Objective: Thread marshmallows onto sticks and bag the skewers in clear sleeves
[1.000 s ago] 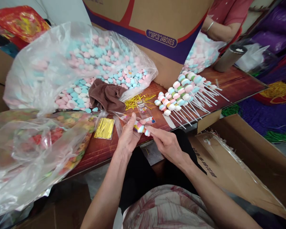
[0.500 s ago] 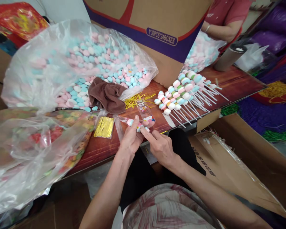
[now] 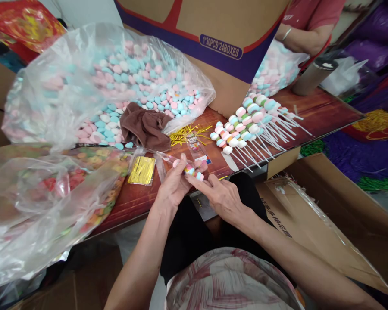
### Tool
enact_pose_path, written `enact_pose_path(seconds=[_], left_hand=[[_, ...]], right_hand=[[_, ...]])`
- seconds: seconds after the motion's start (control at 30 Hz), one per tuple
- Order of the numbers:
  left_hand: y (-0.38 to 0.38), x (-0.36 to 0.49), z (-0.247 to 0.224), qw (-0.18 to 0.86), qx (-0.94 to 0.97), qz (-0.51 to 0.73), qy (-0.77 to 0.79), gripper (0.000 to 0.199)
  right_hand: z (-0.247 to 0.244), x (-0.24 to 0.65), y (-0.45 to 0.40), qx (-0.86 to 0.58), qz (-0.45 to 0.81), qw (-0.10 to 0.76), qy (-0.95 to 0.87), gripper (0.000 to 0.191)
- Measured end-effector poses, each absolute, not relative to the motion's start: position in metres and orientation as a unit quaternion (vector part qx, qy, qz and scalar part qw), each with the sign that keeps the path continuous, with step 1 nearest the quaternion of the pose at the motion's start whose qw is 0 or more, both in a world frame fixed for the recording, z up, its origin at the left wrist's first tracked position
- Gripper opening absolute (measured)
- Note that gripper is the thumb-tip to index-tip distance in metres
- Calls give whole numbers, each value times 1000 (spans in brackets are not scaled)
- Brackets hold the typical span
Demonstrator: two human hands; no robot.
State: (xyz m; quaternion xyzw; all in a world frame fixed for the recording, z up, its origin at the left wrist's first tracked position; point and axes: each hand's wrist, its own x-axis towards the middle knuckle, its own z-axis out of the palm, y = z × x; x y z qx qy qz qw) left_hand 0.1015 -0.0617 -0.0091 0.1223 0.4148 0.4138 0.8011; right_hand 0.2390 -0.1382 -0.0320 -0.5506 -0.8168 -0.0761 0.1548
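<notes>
My left hand is closed around a marshmallow skewer of pink, white and blue pieces, with the thumb on top and a clear wrapper seeming to extend past it. My right hand meets it from the right, index finger stretched along its near side, the other fingers curled. Part of the skewer is hidden by the fingers. Just beyond the hands lies a printed clear bag. Left of them is a packet of gold twist ties; loose gold ties are scattered behind.
A big clear bag of marshmallows covers the back left, a brown cloth at its mouth. Finished-looking marshmallow sticks are piled at right. A large carton stands behind; an open carton sits low right. Another person's arm shows beyond.
The right index finger has slid left along the near side of the marshmallows. My left hand has tilted slightly, showing more of the pieces. The view has shifted a little.
</notes>
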Motion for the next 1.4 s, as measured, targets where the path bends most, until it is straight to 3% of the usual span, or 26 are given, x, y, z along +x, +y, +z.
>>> enact_pose_path(seconds=[0.53,1.03,1.17,1.27,1.4], left_hand=[[-61,94,-9,822,144,352,424,28],[-62,95,-14,824,154,342,426,28],[-62,95,-16,827,147,362,404,25],[-62,95,-14,825,132,385,391,24],[-62,94,-13,817,124,423,371,17]], right_hand=[[-36,245,-131,-518,-106,180,-830,47],[-25,244,-127,-541,-96,111,-828,48],[-28,238,-126,-551,-43,107,-827,55],[-30,240,-127,-527,41,181,-829,58],[-31,238,-134,-537,181,387,-728,41]])
